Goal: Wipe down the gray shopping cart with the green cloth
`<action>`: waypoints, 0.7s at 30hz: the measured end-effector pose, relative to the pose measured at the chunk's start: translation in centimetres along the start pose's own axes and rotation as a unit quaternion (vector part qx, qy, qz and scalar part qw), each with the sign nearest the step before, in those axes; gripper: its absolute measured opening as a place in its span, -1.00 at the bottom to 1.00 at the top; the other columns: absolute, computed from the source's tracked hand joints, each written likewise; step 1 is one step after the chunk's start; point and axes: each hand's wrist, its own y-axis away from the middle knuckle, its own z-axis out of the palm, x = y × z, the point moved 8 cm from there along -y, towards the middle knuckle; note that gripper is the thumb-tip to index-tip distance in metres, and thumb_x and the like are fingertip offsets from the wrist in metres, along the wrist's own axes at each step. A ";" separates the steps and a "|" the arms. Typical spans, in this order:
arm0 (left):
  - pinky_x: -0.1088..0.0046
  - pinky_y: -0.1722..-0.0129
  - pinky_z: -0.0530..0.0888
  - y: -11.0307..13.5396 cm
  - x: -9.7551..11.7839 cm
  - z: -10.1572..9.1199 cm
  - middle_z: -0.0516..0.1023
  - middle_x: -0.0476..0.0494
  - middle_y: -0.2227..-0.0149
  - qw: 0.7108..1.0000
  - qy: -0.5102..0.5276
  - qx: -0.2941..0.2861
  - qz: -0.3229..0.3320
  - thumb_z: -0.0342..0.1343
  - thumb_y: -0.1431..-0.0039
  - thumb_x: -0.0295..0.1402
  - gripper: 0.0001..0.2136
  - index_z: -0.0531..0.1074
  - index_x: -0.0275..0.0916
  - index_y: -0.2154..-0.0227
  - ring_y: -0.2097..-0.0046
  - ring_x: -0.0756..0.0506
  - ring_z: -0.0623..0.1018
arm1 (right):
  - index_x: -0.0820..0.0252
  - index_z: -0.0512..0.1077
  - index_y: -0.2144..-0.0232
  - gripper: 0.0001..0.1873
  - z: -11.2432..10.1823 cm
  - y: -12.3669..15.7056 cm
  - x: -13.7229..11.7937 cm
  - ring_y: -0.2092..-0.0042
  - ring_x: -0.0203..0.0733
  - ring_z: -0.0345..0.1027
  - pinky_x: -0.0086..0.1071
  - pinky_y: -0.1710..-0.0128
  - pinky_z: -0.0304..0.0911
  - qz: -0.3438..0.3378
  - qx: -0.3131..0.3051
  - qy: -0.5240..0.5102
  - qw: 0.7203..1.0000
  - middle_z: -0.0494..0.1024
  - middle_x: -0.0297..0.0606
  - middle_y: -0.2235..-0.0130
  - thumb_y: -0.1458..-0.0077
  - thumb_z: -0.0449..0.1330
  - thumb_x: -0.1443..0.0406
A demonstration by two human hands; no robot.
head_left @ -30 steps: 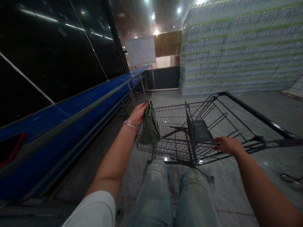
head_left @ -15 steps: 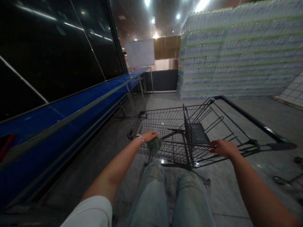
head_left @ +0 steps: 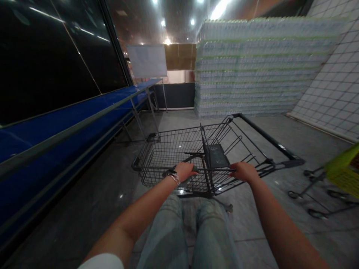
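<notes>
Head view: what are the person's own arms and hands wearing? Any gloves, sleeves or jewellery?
No gloves: the left hand and right hand are bare, as are both forearms. A thin silvery bracelet circles the left wrist. A white short sleeve shows at the left upper arm. No sleeve is in view on the right arm.

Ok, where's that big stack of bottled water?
In the head view the stack of bottled water stands at the far end, right of centre, beyond the wire cart held by the left hand and right hand, tiled wall on its right.
</notes>
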 end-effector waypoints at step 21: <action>0.21 -0.11 0.44 -1.6 12.0 -0.4 0.46 -0.34 -0.03 0.964 0.125 0.119 0.204 -0.02 -0.25 -0.52 -0.63 0.27 -0.35 -0.11 -0.13 -0.21 0.41 | 0.34 0.04 -0.34 -0.18 2.9 8.5 -10.9 -0.38 0.11 -0.10 0.20 -0.33 -0.27 -0.008 0.384 -0.148 0.911 0.29 0.01 -0.27 0.01 0.05 0.44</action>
